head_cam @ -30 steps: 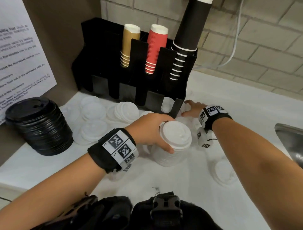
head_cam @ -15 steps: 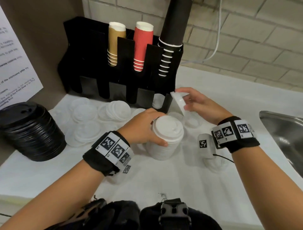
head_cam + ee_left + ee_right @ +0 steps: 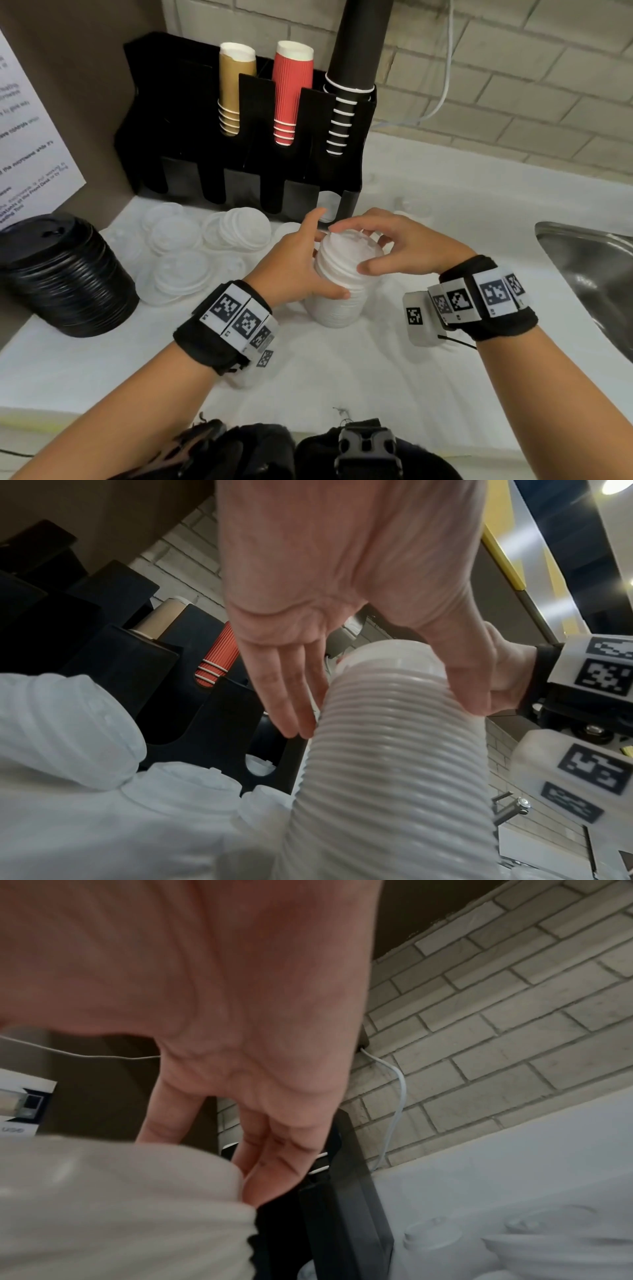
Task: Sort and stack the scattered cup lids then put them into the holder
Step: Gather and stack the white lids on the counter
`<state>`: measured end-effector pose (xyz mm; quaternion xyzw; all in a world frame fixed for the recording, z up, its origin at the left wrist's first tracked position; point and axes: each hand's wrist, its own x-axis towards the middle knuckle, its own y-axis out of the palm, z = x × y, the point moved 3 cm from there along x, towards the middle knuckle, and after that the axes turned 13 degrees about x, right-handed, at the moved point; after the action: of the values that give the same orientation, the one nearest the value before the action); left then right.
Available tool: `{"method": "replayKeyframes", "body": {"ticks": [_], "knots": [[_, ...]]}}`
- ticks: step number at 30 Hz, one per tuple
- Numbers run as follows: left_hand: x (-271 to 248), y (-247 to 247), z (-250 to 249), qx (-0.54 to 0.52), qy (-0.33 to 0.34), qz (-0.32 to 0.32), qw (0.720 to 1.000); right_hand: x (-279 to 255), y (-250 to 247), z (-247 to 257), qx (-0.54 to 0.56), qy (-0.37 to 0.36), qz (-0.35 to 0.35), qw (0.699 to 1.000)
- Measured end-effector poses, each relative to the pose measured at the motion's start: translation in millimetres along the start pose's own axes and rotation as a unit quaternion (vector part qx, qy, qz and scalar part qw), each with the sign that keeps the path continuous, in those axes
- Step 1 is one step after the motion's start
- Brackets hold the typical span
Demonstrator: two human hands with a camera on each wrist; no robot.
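Left hand (image 3: 294, 270) is gripping the white lid stack (image 3: 337, 294) on the counter (image 3: 394, 387) w/ thumb & fingers, steadying it; right hand (image 3: 397, 246) is pinching the top lid (image 3: 349, 245), apparently seating it.

The head view looks forward and steeply down from above the near edge of the white counter (image 3: 428, 394), taking in both forearms, the black cup holder (image 3: 191, 137) at the far edge and the brick wall behind. The left wrist view sits low and very close, facing up along the palm past the white lid stack (image 3: 394, 750) to the cup holder (image 3: 219, 723). The right wrist view, equally near, faces the brick wall. All three share the lid stack and holder.
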<state>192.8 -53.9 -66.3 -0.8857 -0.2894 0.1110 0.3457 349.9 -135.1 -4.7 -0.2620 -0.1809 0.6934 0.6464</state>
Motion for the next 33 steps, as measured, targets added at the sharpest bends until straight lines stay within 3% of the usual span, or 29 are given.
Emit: {"method": "replayKeyframes", "body": {"ticks": [12,19,24,27,29,31,33], "knots": [[-0.6,1.7,1.2,-0.007,0.015,-0.016,1.000,-6.0,15.1,10.5,-0.112,-0.012,-0.025,0.993],[-3.3,-1.3,-3.8,0.014,0.039,-0.003,0.999,-12.1,20.8,10.7,-0.110,-0.004,-0.044,0.993],[-0.5,-7.4,-7.0,0.003,0.067,-0.009,0.998,-13.4,17.7,5.2,-0.082,-0.011,-0.025,0.996],[3.1,-8.8,-5.2,0.012,0.063,-0.004,0.998,-10.1,-10.9,-11.3,0.066,-0.021,-0.041,0.997],[5.2,-9.1,-2.4,0.018,0.060,0.003,0.998,-2.2,-45.0,-36.6,0.135,0.010,-0.167,0.977],[6.3,-9.9,-1.0,0.023,0.056,0.008,0.998,7.9,-77.6,-68.2,0.056,0.088,-0.266,0.958],[7.2,-10.2,-0.4,0.029,0.052,0.010,0.998,19.8,-94.5,-98.4,-0.070,0.192,-0.222,0.953]]}}
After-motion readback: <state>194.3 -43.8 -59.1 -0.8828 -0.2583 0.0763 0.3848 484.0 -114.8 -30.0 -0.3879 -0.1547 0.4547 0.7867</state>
